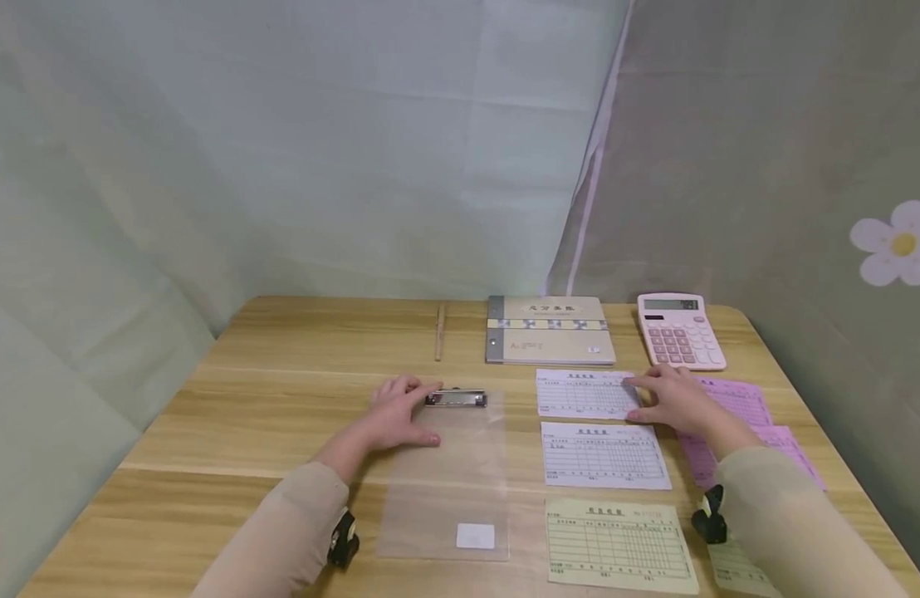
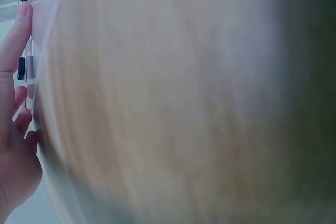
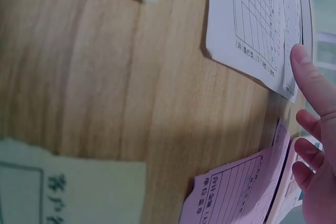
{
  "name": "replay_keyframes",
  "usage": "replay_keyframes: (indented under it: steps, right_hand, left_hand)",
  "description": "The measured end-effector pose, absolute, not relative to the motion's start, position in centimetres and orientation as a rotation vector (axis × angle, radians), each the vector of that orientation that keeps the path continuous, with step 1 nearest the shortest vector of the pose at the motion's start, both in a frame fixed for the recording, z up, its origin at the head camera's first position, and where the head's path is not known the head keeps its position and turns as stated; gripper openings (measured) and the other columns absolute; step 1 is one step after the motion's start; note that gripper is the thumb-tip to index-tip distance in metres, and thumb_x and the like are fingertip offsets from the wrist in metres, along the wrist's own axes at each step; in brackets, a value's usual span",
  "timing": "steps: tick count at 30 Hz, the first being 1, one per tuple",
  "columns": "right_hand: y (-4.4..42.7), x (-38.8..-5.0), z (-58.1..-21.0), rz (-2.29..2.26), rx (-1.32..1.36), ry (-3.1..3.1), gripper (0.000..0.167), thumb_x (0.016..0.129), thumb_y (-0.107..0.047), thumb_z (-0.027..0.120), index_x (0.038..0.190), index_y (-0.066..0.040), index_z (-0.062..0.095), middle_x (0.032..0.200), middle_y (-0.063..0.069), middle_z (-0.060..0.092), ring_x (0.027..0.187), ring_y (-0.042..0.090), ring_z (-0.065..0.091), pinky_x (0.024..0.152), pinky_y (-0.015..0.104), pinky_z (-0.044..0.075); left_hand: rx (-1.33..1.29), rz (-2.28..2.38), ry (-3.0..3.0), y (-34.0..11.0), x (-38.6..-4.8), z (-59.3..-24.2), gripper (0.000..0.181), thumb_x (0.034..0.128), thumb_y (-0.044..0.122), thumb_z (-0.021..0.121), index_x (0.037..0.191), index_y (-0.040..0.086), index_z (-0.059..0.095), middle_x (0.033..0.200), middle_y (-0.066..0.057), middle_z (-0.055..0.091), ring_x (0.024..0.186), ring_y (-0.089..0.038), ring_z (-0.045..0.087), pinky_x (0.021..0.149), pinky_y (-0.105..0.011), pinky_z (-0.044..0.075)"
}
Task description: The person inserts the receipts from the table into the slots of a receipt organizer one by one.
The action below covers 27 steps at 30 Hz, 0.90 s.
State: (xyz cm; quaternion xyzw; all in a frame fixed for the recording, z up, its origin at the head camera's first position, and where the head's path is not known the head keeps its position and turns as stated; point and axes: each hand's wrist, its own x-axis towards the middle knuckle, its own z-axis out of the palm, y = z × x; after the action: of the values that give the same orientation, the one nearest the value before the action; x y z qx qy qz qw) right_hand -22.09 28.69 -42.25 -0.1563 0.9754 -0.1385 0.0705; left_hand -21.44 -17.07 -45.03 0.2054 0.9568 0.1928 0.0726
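A clear clipboard (image 1: 445, 490) lies on a wooden table (image 1: 206, 432), its long axis running away from the person and its metal clip (image 1: 456, 399) at the far end. The left hand (image 1: 395, 415) is at the clipboard's far left corner, thumb and forefinger spread wide, forefinger at the clip's left end; it seems to grasp nothing.

Right of the clipboard, level with the clip and well apart from it, is the upper white slip (image 1: 583, 394), its long axis crosswise to the clipboard's. The right hand (image 1: 672, 399), much the nearer to this slip, meets the edge farthest from the clipboard, thumb and forefinger apart; no firm grip shows.

Also right of the clipboard, nearer the person, are a lower white slip (image 1: 602, 455) and a yellow slip (image 1: 617, 544). Pink slips (image 1: 736, 403) lie farther right of it.
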Motion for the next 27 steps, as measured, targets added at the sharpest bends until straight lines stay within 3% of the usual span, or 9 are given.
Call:
replay_keyframes:
  steps: [27]
  right_hand:
    - [28.79,-22.64,-42.74,-0.461,-0.410,2.902,0.065,0.074,-0.050,0.072,0.124,-0.010,0.061,0.120,0.025,0.047,0.101,0.037,0.040,0.084,0.056,0.035]
  left_hand:
    - [0.575,0.620,2.856,-17.17,-21.44,-45.27,0.090,0.0654,0.060,0.074,0.142,0.030,0.040,0.139,-0.009,0.035,0.117,-0.029,0.029,0.098,-0.050,0.024]
